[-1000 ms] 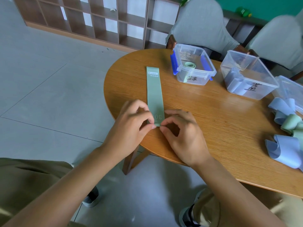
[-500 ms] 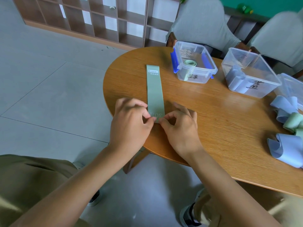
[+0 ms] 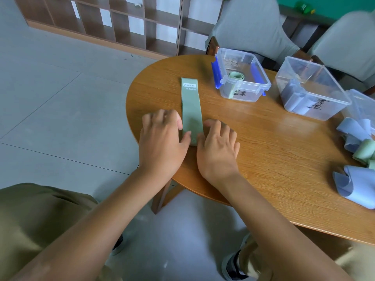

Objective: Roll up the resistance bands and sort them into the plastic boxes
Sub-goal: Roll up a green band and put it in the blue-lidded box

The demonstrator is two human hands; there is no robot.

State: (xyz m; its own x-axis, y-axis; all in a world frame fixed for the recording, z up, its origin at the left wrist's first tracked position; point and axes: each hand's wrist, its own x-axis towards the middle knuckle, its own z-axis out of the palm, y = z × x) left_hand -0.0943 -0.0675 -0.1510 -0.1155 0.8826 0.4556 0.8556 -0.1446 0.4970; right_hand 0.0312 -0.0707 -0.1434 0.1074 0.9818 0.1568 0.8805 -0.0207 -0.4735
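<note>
A light green resistance band (image 3: 190, 104) lies flat on the round wooden table (image 3: 274, 163), its "HEAVY" label at the far end. Its near end is turned up into a small roll (image 3: 193, 141). My left hand (image 3: 162, 138) and my right hand (image 3: 218, 148) sit on either side of that end, thumbs pressing on the roll, fingers stretched forward along the band's edges. A clear box with blue clasps (image 3: 245, 87) holds a rolled green band (image 3: 236, 75). A second clear box (image 3: 313, 90) holds rolled blue bands.
Loose blue and green bands (image 3: 358, 138) lie piled at the table's right edge, with another blue one (image 3: 353, 185) nearer me. A third clear box (image 3: 362, 102) shows at the far right. Two grey-covered chairs stand behind the table, and a wooden shelf stands beyond.
Both hands have gone from pinching the band's near end to pressing it with fingers stretched forward. The end has turned over into a small roll and moved slightly away from me.
</note>
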